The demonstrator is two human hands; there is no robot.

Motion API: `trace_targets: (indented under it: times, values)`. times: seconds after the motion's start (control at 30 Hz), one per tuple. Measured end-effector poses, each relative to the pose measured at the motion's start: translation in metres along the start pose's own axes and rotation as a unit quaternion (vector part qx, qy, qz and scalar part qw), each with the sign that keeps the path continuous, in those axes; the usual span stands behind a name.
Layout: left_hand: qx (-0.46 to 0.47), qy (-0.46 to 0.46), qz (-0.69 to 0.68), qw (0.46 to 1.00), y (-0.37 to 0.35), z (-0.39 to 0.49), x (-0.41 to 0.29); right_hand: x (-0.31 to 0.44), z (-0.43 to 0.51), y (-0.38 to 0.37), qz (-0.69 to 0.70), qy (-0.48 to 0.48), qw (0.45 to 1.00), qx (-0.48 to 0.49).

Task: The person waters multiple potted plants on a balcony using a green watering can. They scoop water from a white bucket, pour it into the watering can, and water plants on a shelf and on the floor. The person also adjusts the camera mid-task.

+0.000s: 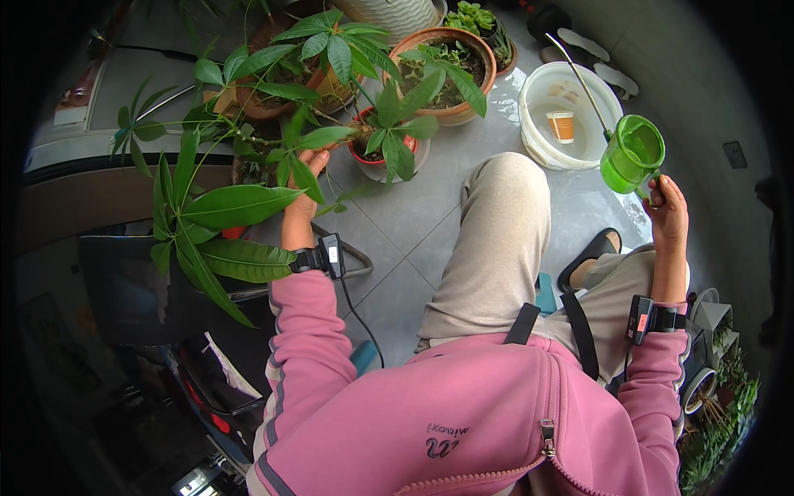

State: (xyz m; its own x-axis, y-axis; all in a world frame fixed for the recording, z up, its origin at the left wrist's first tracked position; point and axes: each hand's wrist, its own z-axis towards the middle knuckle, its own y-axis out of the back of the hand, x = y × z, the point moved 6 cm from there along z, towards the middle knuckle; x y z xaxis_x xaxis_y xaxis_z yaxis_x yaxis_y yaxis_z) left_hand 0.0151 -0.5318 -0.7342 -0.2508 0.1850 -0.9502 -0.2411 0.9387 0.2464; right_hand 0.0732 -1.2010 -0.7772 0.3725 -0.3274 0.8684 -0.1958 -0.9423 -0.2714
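My right hand (669,208) grips the handle of a translucent green watering can (628,158). Its long thin metal spout (580,84) slants up over a white plastic bucket (535,139). Inside the bucket is an orange-and-white paper cup (561,128). On the other side, my left hand (304,186) is among the green leaves of a potted plant (245,208). Leaves cover part of that hand, so whether its fingers hold a stem is unclear. Just beyond its fingertips stands a small red pot (367,149) on a white saucer (423,162).
A terracotta pot (487,53) with soil and small plants stands ahead, beside a white ribbed planter (397,15). A succulent (470,17) is farther back. Dark chair (124,297) parts lie left. More plants (719,428) are at lower right. Grey tiles (397,217) cover the floor.
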Motion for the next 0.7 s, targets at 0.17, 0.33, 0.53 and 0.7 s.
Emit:
trace_targets:
  times: [0.17, 0.33, 0.53, 0.7]
  values:
    - [0.005, -0.044, -0.03, 0.999, -0.001, -0.003, -0.004, -0.001, -0.002, -0.002, 0.002, 0.0, 1.0, -0.011]
    - [0.011, -0.059, -0.015, 0.998, 0.0, -0.004, -0.006, 0.0, -0.003, -0.004, 0.003, 0.0, 1.0, -0.025]
    - [0.017, -0.051, 0.016, 0.998, -0.003, 0.0, 0.001, 0.001, -0.003, -0.003, -0.004, -0.005, 1.0, -0.02]
    - [-0.023, -0.071, 0.006, 0.997, -0.001, 0.013, 0.01, 0.001, -0.005, -0.006, -0.001, -0.001, 0.999, -0.033]
